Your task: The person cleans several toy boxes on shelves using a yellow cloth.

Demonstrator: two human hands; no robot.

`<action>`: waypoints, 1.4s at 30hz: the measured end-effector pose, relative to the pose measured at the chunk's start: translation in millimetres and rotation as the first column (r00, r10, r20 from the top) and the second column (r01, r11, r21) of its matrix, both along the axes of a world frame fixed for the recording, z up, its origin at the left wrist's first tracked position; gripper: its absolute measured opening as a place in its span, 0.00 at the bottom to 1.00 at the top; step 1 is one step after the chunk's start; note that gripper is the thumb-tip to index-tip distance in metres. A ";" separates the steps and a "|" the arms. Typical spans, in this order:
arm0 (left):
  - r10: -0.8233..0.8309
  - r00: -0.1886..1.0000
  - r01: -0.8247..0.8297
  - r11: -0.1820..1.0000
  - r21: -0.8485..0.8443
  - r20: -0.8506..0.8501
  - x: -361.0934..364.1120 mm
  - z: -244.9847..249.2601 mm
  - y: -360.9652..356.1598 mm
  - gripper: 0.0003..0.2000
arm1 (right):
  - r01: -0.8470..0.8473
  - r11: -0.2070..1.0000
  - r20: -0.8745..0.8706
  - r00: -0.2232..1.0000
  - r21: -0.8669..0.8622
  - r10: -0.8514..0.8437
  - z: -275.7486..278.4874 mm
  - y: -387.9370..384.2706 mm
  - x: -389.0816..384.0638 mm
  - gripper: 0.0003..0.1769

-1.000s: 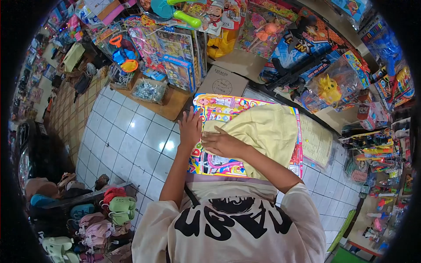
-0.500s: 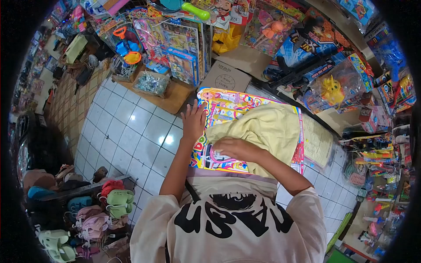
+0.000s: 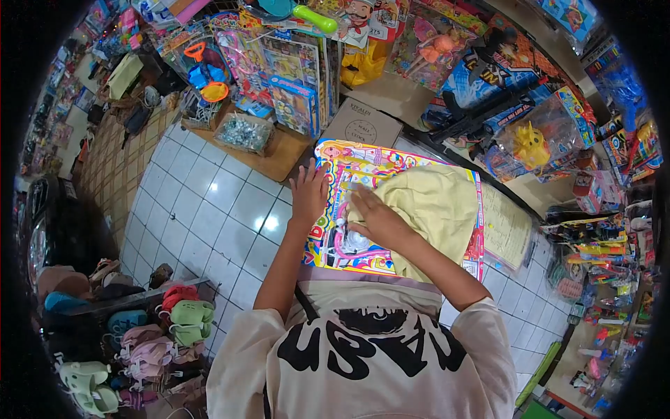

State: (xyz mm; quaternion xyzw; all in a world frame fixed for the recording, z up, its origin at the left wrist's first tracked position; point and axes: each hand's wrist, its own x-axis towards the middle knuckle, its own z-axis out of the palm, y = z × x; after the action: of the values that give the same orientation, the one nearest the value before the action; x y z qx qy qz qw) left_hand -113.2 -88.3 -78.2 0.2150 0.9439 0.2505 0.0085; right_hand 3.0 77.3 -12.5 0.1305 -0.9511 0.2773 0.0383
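A colourful toy pack (image 3: 326,246) with a cartoon figure printed at its top lies in front of my body. A pink-and-white toy shows at its lower left. My left hand (image 3: 309,194) rests on the pack's left edge, fingers spread and holding nothing. A crumpled pale yellow cloth (image 3: 436,209) covers much of the pack's right half. My right hand (image 3: 382,222) lies palm down at the cloth's left side, its fingers stretched out over the pack and the thumb apart. Whatever is under the palm is hidden.
Behind the pack stands a brown wall-clock box (image 3: 359,126). A clear tub of small shiny pieces (image 3: 244,133) sits on a wooden board. Packaged toys (image 3: 534,143) line the right side. Clogs (image 3: 192,314) hang at lower left. White tiles (image 3: 209,209) cover the floor.
My right hand has slid up and away from me over the pack, its fingers straightening, and uncovered more of the pink-and-white toy. The cloth's left part has shifted. My left hand stays in place.
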 end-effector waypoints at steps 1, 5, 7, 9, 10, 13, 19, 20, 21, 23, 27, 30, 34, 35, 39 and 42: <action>-0.003 1.000 0.003 1.000 0.002 -0.006 -0.4 -1.4 -0.1 0.19 | -0.011 0.998 0.028 1.000 0.062 0.009 -9.0 3.7 0.1 0.17; -0.012 1.000 0.012 1.000 0.004 -0.013 -0.8 -4.8 0.5 0.19 | -0.019 1.000 0.249 0.968 0.022 0.013 3.9 14.3 -5.7 0.18; -0.006 1.000 0.006 1.000 -0.010 -0.002 -1.9 -3.0 0.9 0.19 | -0.067 0.987 0.265 0.959 -0.148 0.105 36.0 14.0 -5.4 0.20; 0.002 1.000 -0.002 1.000 -0.002 0.003 0.3 -3.4 1.4 0.20 | -0.200 0.929 0.123 0.961 -0.312 0.248 49.6 15.5 0.0 0.20; 0.004 1.000 -0.004 1.000 0.013 -0.001 1.1 -4.1 0.9 0.20 | -0.235 0.917 0.078 0.959 -0.323 0.273 49.4 11.9 4.3 0.21; 0.005 1.000 -0.005 1.000 -0.008 0.015 -2.7 -3.7 1.7 0.20 | -0.413 0.843 -0.090 0.908 -0.344 0.409 35.9 -11.0 12.4 0.24; 0.013 1.000 -0.012 1.000 0.022 -0.016 1.3 -6.4 -0.2 0.19 | -0.464 0.856 0.026 0.882 0.228 0.471 6.8 -29.9 46.8 0.22; 0.022 1.000 -0.022 1.000 0.019 -0.010 2.7 -6.7 0.7 0.19 | -0.504 0.847 0.087 0.864 0.172 0.496 8.3 -25.6 50.7 0.21; 0.028 1.000 -0.027 1.000 0.016 -0.006 4.1 -6.3 1.3 0.19 | -0.534 0.838 0.144 0.843 0.113 0.518 11.8 -19.7 54.8 0.20; 0.011 1.000 -0.011 1.000 0.016 -0.002 1.2 -5.8 0.9 0.19 | -0.532 0.846 0.101 0.844 0.043 0.526 13.2 -4.8 63.2 0.18; -0.003 1.000 0.003 1.000 0.021 -0.015 0.1 -6.1 2.1 0.19 | -0.466 0.885 0.076 0.882 -0.019 0.466 39.8 22.9 52.5 0.14; 0.000 1.000 0.000 1.000 0.016 -0.021 0.1 -5.1 2.5 0.19 | -0.214 0.913 -0.003 0.974 -0.347 0.227 49.1 11.3 38.9 0.13; -0.001 0.999 0.001 1.000 0.003 -0.033 -0.5 -4.3 0.8 0.19 | -0.321 0.947 0.115 0.942 0.034 0.315 16.7 -22.1 33.7 0.18; 0.000 0.998 0.000 1.000 0.005 -0.059 -1.1 -6.5 -0.3 0.19 | -0.368 0.912 0.022 0.928 0.182 0.371 12.9 -23.2 41.5 0.23; 0.013 1.000 -0.012 0.999 0.033 -0.021 1.9 -8.1 -2.9 0.19 | -0.387 0.913 0.026 0.922 0.127 0.387 3.1 -16.2 69.4 0.23; 0.008 1.000 -0.008 0.999 0.040 -0.021 2.2 -7.6 0.2 0.19 | -0.442 0.893 0.113 0.895 0.082 0.433 19.9 -0.7 69.5 0.21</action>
State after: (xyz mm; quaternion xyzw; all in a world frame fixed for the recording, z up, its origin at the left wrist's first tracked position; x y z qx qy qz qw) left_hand -111.1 -88.1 -85.8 0.2140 0.9396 0.2671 -0.0066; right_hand 72.5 76.6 7.5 0.3301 -0.9113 0.2341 -0.0758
